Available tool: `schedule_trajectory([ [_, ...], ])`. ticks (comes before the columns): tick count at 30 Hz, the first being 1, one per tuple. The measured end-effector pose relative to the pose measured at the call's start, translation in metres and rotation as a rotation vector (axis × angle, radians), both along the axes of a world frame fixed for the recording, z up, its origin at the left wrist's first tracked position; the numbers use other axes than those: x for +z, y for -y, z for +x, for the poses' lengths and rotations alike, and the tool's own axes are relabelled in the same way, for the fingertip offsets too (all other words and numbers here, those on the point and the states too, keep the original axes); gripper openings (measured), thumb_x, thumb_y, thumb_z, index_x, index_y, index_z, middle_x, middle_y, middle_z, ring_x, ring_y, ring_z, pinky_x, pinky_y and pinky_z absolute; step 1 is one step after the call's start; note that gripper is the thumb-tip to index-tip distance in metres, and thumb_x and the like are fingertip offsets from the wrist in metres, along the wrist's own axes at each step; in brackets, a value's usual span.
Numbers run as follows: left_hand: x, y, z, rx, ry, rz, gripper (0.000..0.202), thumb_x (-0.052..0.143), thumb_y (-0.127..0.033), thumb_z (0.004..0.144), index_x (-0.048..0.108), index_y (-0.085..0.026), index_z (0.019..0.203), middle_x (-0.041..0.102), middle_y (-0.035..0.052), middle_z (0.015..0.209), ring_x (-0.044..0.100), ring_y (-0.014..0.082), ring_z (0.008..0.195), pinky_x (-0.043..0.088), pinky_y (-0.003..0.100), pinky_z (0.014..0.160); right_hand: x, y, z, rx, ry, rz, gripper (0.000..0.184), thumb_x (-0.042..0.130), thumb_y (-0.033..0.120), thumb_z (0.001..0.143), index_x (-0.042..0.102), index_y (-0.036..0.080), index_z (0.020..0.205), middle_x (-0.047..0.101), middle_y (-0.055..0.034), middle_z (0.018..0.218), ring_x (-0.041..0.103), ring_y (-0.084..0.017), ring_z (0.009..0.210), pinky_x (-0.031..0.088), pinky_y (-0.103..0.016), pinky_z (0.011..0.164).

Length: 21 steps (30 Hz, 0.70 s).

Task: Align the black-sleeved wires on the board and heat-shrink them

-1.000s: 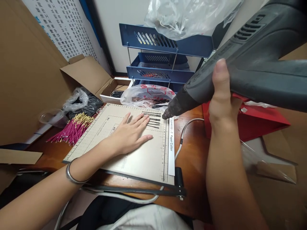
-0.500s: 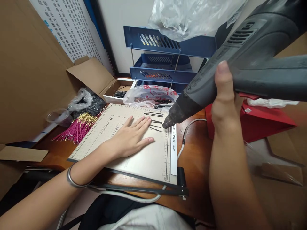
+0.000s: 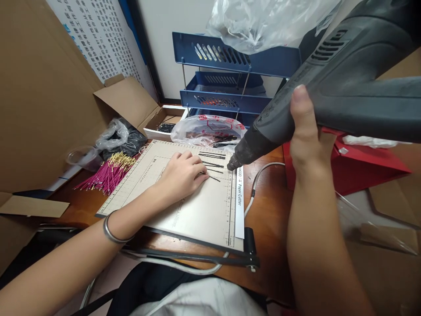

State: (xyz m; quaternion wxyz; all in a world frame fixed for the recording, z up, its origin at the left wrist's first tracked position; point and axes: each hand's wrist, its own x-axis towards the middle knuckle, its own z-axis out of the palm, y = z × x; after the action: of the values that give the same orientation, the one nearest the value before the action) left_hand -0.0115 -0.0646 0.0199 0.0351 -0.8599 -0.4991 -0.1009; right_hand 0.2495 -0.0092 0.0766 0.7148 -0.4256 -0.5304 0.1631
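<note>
Two hands: left hand [image 3: 184, 173] curled narrow, fingertips on black tubes [image 3: 214, 165]; right hand [image 3: 304, 140] gripping heat gun [image 3: 332, 83], nozzle near them.

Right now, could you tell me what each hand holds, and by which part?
Right hand: heat gun, around its body behind the nozzle. Left hand: fingertips on black wires; grasp unclear.

- The grey plastic heat gun [image 3: 345, 79] in your right hand [image 3: 305, 142] looks matt and faintly grainy; its dark metal nozzle [image 3: 241, 153] is dull and scorched.
- The beige paper-cutter board [image 3: 197, 210] under your left hand [image 3: 182, 173] is smooth and matt.
- The thin black tubes [image 3: 212, 156] have a slight plastic sheen.
- The brown wooden counter [image 3: 266, 206] is varnished and glossy.
- The silver metal bangle [image 3: 107, 230] shines.
- The clear plastic bag [image 3: 204, 129] is crinkled and glossy.
</note>
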Motion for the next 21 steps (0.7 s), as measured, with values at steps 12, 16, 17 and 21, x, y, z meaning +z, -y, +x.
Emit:
schedule_trajectory([
  [12,-0.008,0.006,0.004,0.051,-0.073,-0.153,0.072,0.038,-0.062,0.112,0.045,-0.016,0.167,0.041,0.0131,0.175,0.035,0.0354,0.163,0.022,0.060,0.133,0.011,0.008,-0.004,-0.018,-0.067,-0.031,0.067,0.082,0.055,0.086,0.068,0.020,0.142,0.059,-0.0031,0.163,0.049,-0.022,0.159,0.030,-0.042,0.140],
  [16,-0.007,0.014,-0.001,0.044,-0.067,-0.258,0.076,0.027,-0.066,0.113,0.038,-0.019,0.171,0.036,0.0094,0.177,0.025,0.0315,0.169,0.009,0.061,0.138,0.008,0.005,-0.004,-0.058,-0.082,-0.008,0.063,0.084,0.055,0.084,0.073,0.019,0.135,0.068,-0.0048,0.153,0.054,-0.024,0.155,0.031,-0.043,0.139],
  [17,-0.006,0.015,-0.002,0.045,-0.063,-0.260,0.076,0.027,-0.066,0.113,0.037,-0.019,0.171,0.035,0.0091,0.177,0.023,0.0311,0.169,0.008,0.061,0.138,0.006,0.003,-0.003,-0.042,-0.073,0.007,0.064,0.083,0.057,0.085,0.072,0.020,0.136,0.068,-0.0042,0.152,0.054,-0.023,0.155,0.032,-0.043,0.139],
  [21,-0.001,0.017,-0.003,0.040,-0.062,-0.264,0.073,0.031,-0.064,0.113,0.040,-0.018,0.170,0.033,0.0083,0.178,0.023,0.0320,0.169,0.011,0.063,0.138,0.002,-0.002,-0.001,0.021,-0.057,0.018,0.064,0.079,0.061,0.089,0.069,0.025,0.141,0.064,-0.0005,0.156,0.052,-0.023,0.156,0.032,-0.046,0.140],
])
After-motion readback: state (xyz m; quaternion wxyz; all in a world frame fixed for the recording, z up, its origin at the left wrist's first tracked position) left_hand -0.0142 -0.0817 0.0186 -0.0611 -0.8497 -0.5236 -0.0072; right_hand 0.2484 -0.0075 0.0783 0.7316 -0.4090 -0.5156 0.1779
